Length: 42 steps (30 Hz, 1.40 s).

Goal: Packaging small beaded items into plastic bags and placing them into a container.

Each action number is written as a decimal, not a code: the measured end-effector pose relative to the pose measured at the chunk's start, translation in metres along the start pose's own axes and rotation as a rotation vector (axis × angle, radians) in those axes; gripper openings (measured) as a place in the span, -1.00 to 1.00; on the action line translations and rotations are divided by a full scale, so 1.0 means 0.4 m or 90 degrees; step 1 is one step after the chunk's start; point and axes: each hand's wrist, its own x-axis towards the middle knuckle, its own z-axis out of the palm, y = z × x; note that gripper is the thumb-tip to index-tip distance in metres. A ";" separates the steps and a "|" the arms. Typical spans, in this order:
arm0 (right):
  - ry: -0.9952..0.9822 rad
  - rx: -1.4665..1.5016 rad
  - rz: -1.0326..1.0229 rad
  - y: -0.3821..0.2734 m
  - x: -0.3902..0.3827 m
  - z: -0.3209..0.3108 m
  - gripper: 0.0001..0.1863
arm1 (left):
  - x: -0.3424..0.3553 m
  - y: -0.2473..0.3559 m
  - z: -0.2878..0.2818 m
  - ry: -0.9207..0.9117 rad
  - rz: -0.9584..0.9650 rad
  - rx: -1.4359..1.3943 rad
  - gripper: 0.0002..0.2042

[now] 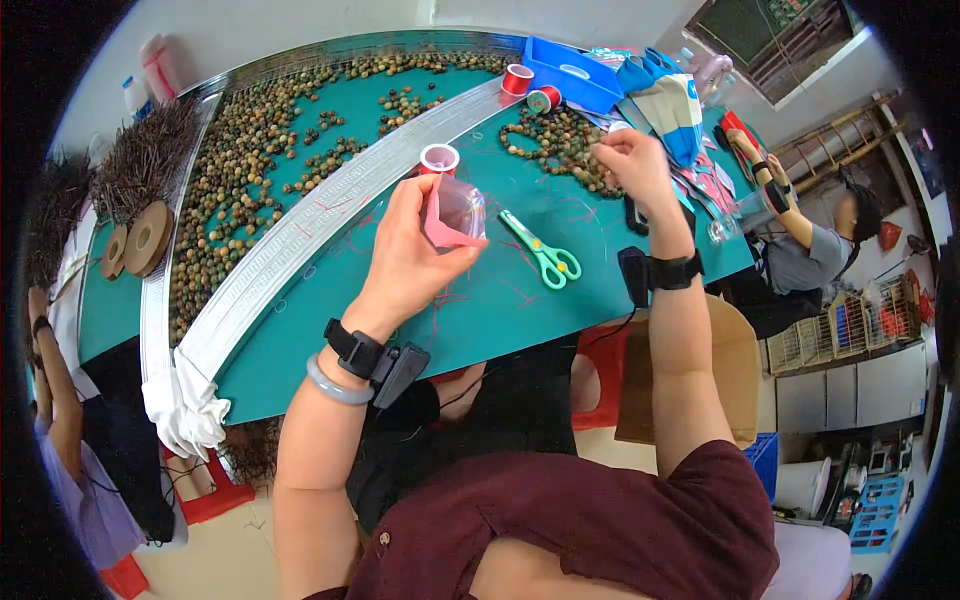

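Observation:
My left hand (398, 255) is closed around a small clear plastic bag with pink parts (460, 210), which it holds up above the green table, its mouth spread. My right hand (640, 172) is raised with fingertips pinched together, close to a heap of strung bead bracelets (555, 140). Whether anything is between those fingertips is too small to make out. Green-handled scissors (545, 258) lie between my hands. A spool of red thread (440, 158) stands just behind the bag, partly hidden by my left hand.
Loose brown-green beads (235, 190) fill the area behind a silvery strip (300, 220). A blue tray (575, 75) and red spools (517, 80) stand at the back. White gloves (185, 400) hang at the table's left corner. Two other people sit at the sides.

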 end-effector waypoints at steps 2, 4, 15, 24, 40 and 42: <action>-0.041 0.067 -0.025 -0.085 -0.036 -0.010 -0.78 | -0.001 0.001 0.000 0.003 0.008 0.003 -0.38; -0.082 0.156 -0.066 -0.168 -0.067 -0.007 -0.79 | -0.001 0.001 -0.001 0.010 0.012 0.007 -0.36; -0.250 0.236 -0.181 -0.402 -0.184 0.091 -0.79 | 0.001 0.000 -0.003 0.034 0.011 0.058 -0.30; -0.240 0.200 -0.183 -0.395 -0.188 0.133 -0.77 | 0.002 0.009 -0.006 0.074 0.012 -0.007 -0.31; -0.205 -0.084 -0.426 -0.328 -0.233 0.211 -0.67 | 0.005 -0.001 -0.004 0.086 -0.026 0.015 -0.32; -0.200 -0.082 -0.441 -0.308 -0.238 0.227 -0.72 | 0.005 0.000 -0.003 0.090 -0.039 0.027 -0.31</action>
